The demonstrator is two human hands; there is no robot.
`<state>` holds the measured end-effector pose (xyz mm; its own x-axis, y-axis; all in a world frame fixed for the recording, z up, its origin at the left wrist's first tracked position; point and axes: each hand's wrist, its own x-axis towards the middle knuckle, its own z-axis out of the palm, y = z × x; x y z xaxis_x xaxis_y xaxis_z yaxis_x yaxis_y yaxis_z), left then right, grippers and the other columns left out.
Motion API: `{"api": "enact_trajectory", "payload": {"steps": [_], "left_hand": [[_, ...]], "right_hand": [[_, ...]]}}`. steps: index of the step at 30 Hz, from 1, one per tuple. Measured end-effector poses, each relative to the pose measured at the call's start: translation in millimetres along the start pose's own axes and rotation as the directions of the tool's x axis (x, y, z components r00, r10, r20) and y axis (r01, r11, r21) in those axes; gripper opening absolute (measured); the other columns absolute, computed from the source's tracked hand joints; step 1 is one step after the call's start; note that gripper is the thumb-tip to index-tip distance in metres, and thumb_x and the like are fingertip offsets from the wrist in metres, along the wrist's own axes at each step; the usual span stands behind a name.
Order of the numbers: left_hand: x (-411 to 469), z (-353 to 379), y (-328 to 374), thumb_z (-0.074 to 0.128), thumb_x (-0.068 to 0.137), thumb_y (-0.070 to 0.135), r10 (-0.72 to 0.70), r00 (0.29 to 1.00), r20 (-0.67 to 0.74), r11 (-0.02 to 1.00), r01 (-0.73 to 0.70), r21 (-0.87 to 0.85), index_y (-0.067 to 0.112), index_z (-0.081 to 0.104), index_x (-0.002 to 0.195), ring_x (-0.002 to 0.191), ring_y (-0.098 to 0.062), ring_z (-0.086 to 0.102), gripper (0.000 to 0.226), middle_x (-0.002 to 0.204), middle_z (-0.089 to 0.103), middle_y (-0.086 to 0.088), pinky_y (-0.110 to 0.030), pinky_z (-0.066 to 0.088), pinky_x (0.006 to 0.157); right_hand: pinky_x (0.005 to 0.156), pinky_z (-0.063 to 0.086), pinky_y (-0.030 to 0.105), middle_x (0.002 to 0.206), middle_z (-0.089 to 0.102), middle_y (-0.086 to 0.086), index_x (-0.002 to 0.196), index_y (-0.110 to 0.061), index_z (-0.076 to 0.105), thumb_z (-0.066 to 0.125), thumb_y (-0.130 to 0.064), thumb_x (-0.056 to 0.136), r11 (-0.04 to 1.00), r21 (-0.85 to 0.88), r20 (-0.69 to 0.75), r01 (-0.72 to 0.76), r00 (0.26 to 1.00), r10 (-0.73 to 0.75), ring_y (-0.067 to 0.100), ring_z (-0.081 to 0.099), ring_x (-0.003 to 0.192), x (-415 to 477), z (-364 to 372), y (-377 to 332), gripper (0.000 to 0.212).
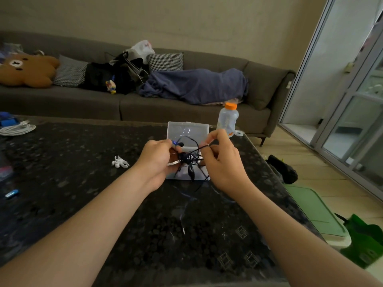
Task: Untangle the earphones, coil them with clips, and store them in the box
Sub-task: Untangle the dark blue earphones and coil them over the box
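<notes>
Pinching the knotted earphones (pixel 189 159) with your left hand (pixel 158 160) and right hand (pixel 224 165) close together over the clear plastic box (pixel 186 130), you hold them with loose cord ends hanging downward.

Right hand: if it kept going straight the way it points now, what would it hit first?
Probably the clear box, just beyond the right hand pinching the earphones; the bottle stands aside. Depth unclear.
</notes>
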<state>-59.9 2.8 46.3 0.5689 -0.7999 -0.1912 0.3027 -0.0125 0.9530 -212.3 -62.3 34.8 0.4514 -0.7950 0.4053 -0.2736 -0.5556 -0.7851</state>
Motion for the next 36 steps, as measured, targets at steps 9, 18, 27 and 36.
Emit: {"api": "enact_trajectory", "payload": {"steps": [9, 18, 27, 36], "left_hand": [[8, -2, -5, 0.068, 0.098, 0.011, -0.033, 0.976, 0.213, 0.999, 0.027, 0.030, 0.015, 0.062, 0.114, 0.099, -0.030, 0.073, 0.017, 0.111, 0.072, -0.016, -0.044, 0.059, 0.076], [13, -12, -12, 0.070, 0.096, -0.004, 0.077, 0.983, 0.165, 0.982, -0.104, 0.160, 0.018, 0.065, 0.127, 0.102, -0.023, 0.078, 0.038, 0.114, 0.079, -0.010, -0.035, 0.064, 0.083], [10, -12, -13, 0.077, 0.096, 0.011, 0.175, 0.975, 0.140, 0.939, -0.208, 0.274, 0.024, 0.066, 0.126, 0.095, -0.021, 0.079, 0.034, 0.108, 0.080, -0.007, -0.039, 0.066, 0.086], [10, -13, -13, 0.074, 0.100, 0.017, 0.163, 0.978, 0.134, 0.926, -0.198, 0.322, 0.026, 0.065, 0.126, 0.102, -0.022, 0.077, 0.029, 0.114, 0.078, -0.006, -0.044, 0.064, 0.091]], "right_hand": [[0.048, 0.048, 0.025, 0.086, 0.072, 0.020, 0.082, -0.004, 0.069, 0.048, -0.020, 0.102, 0.862, 0.365, 0.021, -0.353, 0.928, 0.371, 0.023, 0.061, 0.065, 10, 2, -5, 0.032], [0.065, 0.055, 0.030, 0.095, 0.078, 0.008, 0.111, -0.014, 0.069, 0.046, -0.023, 0.100, 0.745, 0.365, 0.133, -0.558, 0.824, 0.551, 0.023, 0.073, 0.078, 13, -1, 4, 0.028], [0.067, 0.056, 0.015, 0.111, 0.070, -0.006, 0.113, -0.031, 0.071, 0.072, -0.038, 0.096, 0.993, 0.017, 0.125, -0.117, 0.986, 0.114, 0.008, 0.071, 0.093, 9, 3, 8, 0.018], [0.065, 0.055, 0.011, 0.097, 0.073, -0.014, 0.100, -0.030, 0.072, 0.080, -0.019, 0.089, 0.992, -0.100, 0.093, -0.074, 0.992, 0.084, 0.003, 0.071, 0.088, 7, 2, 10, 0.017]]}}
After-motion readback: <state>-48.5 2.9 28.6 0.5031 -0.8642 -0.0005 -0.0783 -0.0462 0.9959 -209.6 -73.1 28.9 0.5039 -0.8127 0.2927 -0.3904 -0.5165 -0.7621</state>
